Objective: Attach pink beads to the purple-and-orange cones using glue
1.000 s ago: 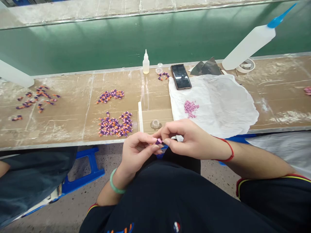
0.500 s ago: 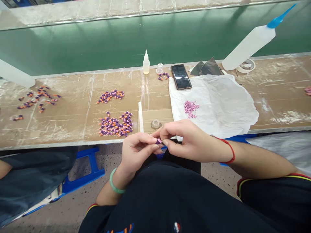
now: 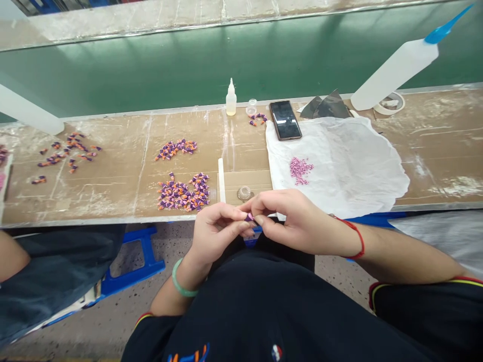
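Just in front of the bench edge, over my lap, my left hand and my right hand meet fingertip to fingertip. Both pinch a small purple piece between them. A heap of purple and orange pieces lies on the bench just left of my hands. A smaller heap sits behind it. Small pink beads rest on a white sheet to the right.
A small glue bottle, a tiny clear jar and a phone stand at the back. A clear round cap and a white stick lie near my hands. A large squeeze bottle leans at right. Another person's leg is at left.
The view has shifted slightly to the left and down. My hands stay together on the purple piece, with small finger movements only.
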Demonstrator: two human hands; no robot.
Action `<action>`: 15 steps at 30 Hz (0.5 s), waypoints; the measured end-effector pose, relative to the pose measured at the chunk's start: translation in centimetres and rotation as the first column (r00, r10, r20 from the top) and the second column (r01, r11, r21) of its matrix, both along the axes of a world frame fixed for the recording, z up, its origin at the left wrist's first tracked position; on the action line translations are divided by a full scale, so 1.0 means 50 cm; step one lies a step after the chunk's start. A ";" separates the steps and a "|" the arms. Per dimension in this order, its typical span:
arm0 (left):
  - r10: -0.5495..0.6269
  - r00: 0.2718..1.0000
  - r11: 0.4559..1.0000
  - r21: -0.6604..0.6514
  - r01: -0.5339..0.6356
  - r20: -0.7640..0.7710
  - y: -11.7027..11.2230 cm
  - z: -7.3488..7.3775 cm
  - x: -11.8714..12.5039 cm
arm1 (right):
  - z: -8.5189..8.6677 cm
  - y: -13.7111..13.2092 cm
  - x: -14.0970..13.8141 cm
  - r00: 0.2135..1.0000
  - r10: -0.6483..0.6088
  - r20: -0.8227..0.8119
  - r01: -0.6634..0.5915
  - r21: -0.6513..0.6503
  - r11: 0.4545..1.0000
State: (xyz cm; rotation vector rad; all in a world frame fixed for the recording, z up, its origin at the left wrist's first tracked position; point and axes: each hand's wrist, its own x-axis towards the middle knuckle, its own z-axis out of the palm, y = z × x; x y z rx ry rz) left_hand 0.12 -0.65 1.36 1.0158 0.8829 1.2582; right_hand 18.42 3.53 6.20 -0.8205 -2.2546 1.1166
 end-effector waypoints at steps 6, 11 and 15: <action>0.020 0.879 0.998 -0.043 -0.046 -0.476 0.026 -0.051 -0.091 | -0.043 0.022 0.064 0.982 -0.167 0.091 0.167 0.010 0.986; 0.254 0.447 0.967 0.212 -0.141 -0.858 0.084 -0.092 -0.236 | -0.087 0.033 0.131 0.917 -0.352 0.187 0.375 -0.104 0.921; 0.308 0.257 0.951 0.288 -0.114 -0.916 0.159 -0.100 -0.306 | -0.104 0.034 0.152 0.880 -0.422 0.216 0.463 -0.198 0.864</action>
